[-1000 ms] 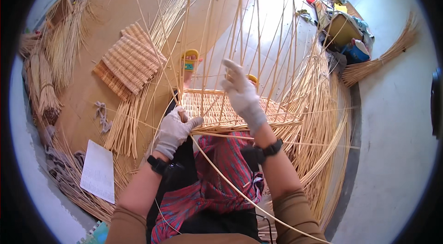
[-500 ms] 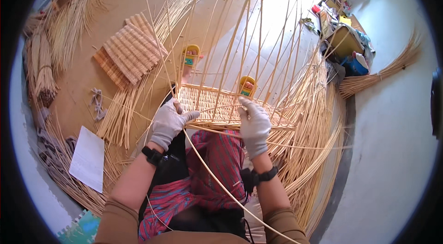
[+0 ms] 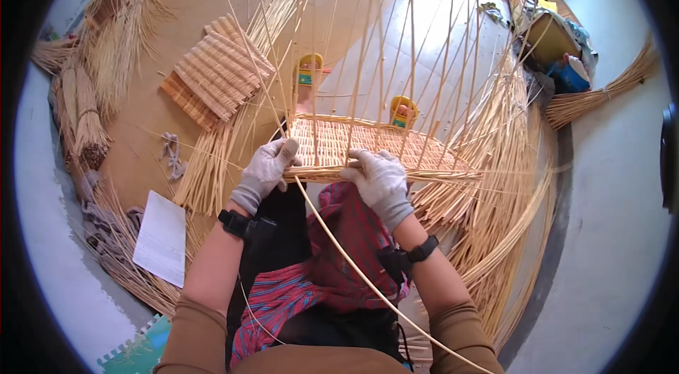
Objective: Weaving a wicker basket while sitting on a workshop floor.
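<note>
A woven panel [image 3: 399, 139] of pale, straw-coloured rods is observed just above the lap, in front of the torso. It is long and flat, and narrows to a point toward the right. Its surface is ribbed by tightly packed strands, and the near edge is thickened by several rods laid lengthwise. Long, thin upright stakes [image 3: 412, 34] are carried by the panel and fanned slightly apart; their upper ends are cut off by the frame.

Left hand [image 3: 266, 170]: covered by a pale grey knit glove. The panel's near left corner is gripped between thumb and fingers, with no gap seen; the undersides of the fingers are hidden.

Right hand [image 3: 382, 183]: likewise gloved. The fingers are bent and brought close to the thumb, with the fingertips resting at the near edge, beside the base of a stake. Whether a strand is pinched there cannot be told.

A smooth, thicker long rod [image 3: 332, 237] is extended from the near edge by the left hand, in a shallow curve, to the lower right. It is passed over a red-and-blue striped cloth [image 3: 339, 222], which is draped in soft folds on the lap.

On the floor, stacked ribbed mats [image 3: 225, 66] are noted to the left, near a smooth white sheet [image 3: 160, 240]. Loose rods [image 3: 502, 155] are heaped to the right.
</note>
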The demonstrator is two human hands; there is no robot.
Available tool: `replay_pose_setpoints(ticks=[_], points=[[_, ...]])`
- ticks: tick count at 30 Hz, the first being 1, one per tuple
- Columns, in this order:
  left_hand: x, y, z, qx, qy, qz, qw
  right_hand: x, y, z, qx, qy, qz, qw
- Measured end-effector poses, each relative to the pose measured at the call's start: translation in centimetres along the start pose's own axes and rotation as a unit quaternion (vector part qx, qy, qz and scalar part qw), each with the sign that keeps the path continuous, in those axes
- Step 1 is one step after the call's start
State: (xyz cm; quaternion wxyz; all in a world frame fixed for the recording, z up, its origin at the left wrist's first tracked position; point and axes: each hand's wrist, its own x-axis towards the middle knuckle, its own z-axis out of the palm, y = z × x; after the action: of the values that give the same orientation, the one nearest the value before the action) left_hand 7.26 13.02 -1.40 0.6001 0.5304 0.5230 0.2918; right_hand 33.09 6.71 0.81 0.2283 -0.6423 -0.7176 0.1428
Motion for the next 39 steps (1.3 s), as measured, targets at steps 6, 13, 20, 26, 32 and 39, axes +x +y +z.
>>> replay_pose_setpoints(ticks=[6, 13, 20, 26, 32, 39], points=[[0.4, 0.2, -2.6, -0.027, -0.105, 0.004, 0.994, -1.4, 0.3, 0.6, 0.05, 0.066, -0.016, 0.996], [-0.1, 2.0, -3.8, 0.031, -0.204, -0.018, 0.978, -4.3, -4.0, -5.5, -0.123, 0.115, -0.13, 0.977], [0.4, 1.1, -4.1, -0.032, -0.279, -0.022, 0.959, -2.8, -3.7, -2.7, -0.029, -0.095, -0.063, 0.993], [1.5, 0.8, -5.6, -0.009, -0.312, -0.03, 0.95, 2.2, -7.8, -0.6, 0.176, -0.307, -0.155, 0.922], [0.5, 1.2, -5.3, -0.055, -0.285, -0.042, 0.956, -3.9, -2.1, -9.0, 0.037, -0.063, -0.066, 0.995], [0.9, -1.2, -8.9, 0.066, -0.165, -0.009, 0.984, -12.8, -9.3, -7.3, 0.138, -0.195, -0.047, 0.97]])
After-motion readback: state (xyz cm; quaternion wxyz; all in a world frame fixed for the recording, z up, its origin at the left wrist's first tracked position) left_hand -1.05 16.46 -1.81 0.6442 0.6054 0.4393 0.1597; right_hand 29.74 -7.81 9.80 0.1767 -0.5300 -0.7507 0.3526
